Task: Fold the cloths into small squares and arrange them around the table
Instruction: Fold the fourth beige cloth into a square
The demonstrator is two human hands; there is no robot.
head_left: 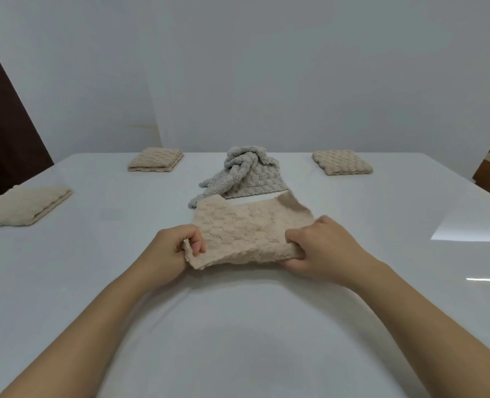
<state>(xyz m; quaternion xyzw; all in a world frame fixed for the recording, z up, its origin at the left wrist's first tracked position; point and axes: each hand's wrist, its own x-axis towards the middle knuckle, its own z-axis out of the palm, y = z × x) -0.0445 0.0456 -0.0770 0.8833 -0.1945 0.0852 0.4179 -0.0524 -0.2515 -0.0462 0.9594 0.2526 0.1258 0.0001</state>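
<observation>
I log the left-edge square (22,206), upper-left square (155,160) and upper-right square (342,162) done, the grey cloth (243,173) heaped mid-frame unfolded, and the left hand (177,245) and right hand (321,248) each pinching an end of the beige cloth (249,239) just below it, mid-fold by my judgement.

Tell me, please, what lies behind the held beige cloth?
A crumpled grey cloth lies just behind the beige cloth on the table; the raised beige edge hides whether they touch.
</observation>
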